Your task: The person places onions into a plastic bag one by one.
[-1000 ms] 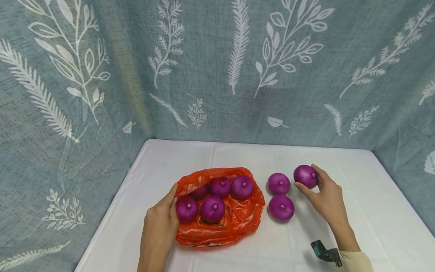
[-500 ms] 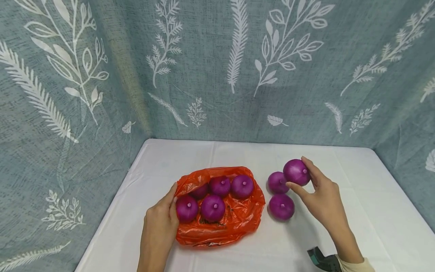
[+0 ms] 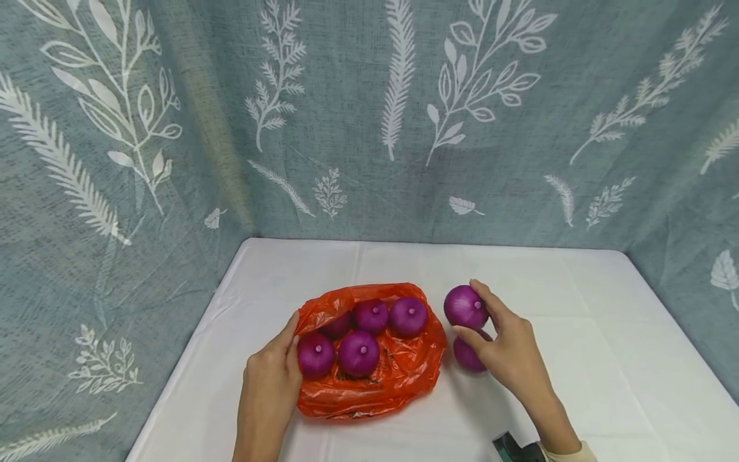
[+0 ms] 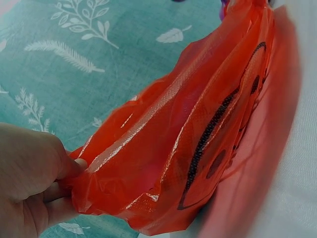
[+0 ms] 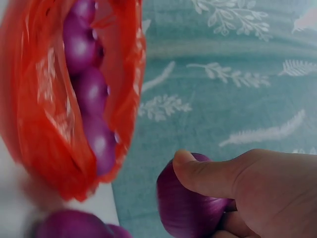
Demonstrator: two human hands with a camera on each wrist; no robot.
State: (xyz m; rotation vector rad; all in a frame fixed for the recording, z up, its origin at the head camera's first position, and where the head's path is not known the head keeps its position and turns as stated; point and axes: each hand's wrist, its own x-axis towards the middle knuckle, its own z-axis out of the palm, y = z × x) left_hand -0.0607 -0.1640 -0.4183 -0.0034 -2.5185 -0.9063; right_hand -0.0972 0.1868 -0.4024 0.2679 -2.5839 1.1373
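Observation:
An orange-red plastic bag (image 3: 398,391) lies open-mouthed on the table with several purple onions (image 3: 359,353) inside. My left hand (image 3: 268,378) pinches the bag's left rim; the left wrist view shows thumb and fingers on the bag's edge (image 4: 124,158). In my right hand (image 3: 508,346), thumb and fingers grip another purple onion (image 3: 464,307) to the right of the bag. A loose onion (image 3: 469,354) sits on the table below it, partly behind my thumb. From the right wrist, two loose onions show at the bottom edge, the nearer onion (image 5: 72,225) covering most of the other.
A white cloth (image 3: 600,346) covers the table. Grey-green curtain (image 3: 346,128) with white leaf prints hangs behind and at both sides. A dark device (image 3: 514,449) is strapped at my right wrist, beside a cream sleeve (image 3: 571,452).
My right hand has carried its onion leftward, past and in front of the far loose onion, toward the bag. The left hand still holds the bag's rim in the same place.

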